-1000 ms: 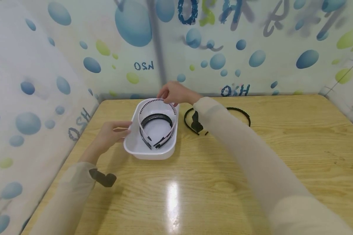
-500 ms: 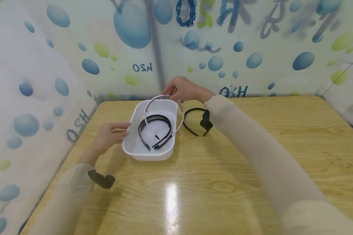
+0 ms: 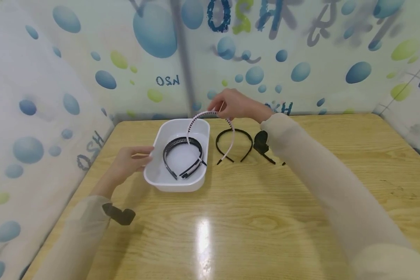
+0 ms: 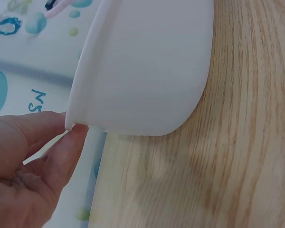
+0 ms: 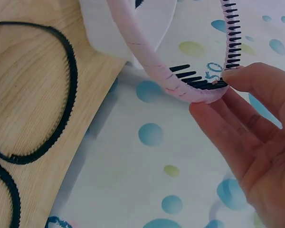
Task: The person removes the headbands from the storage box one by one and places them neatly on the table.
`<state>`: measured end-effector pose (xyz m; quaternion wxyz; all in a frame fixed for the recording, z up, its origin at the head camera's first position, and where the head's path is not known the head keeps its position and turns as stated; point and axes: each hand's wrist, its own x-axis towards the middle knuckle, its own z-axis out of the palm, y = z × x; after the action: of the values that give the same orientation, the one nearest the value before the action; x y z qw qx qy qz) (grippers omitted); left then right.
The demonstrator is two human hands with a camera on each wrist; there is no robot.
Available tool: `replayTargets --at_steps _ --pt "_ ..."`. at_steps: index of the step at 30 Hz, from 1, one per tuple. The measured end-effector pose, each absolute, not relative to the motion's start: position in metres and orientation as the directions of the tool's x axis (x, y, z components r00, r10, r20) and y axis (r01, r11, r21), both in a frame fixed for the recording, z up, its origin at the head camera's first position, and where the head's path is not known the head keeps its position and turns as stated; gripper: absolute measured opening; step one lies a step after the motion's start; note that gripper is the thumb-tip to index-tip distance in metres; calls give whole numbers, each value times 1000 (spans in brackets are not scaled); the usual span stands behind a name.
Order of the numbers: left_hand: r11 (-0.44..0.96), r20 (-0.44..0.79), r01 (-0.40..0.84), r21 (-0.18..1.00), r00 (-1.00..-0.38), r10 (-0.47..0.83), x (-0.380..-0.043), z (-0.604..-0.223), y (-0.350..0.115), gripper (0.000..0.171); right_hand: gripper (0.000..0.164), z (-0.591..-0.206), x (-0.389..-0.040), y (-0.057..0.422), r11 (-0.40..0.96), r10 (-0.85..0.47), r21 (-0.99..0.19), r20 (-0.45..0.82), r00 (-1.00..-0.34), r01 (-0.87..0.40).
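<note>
Pink toothed headband [image 3: 233, 134], pinched in the right hand [image 3: 238, 104].
Head: band hanging below the fingers, ends downward, overlapping the right rim of the white tub [image 3: 180, 188]; left hand [image 3: 131, 161] farther, opposite. Left wrist: fingers pinching the tub's rim. Right wrist: thumb and fingers clasping the crown.

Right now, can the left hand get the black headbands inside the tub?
Probably yes, if the left hand releases the white tub: its open top leaves a way to the black headbands.
</note>
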<state>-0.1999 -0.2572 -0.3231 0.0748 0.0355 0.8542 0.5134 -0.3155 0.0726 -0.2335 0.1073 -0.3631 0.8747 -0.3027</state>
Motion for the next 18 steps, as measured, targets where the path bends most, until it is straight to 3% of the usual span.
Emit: replayTargets --at_steps 18 --pt "495 -91 -10 869 -986 140 -199 -321 -256 41 29 -249 -314 126 607 -649 -559 61 -758 -564"
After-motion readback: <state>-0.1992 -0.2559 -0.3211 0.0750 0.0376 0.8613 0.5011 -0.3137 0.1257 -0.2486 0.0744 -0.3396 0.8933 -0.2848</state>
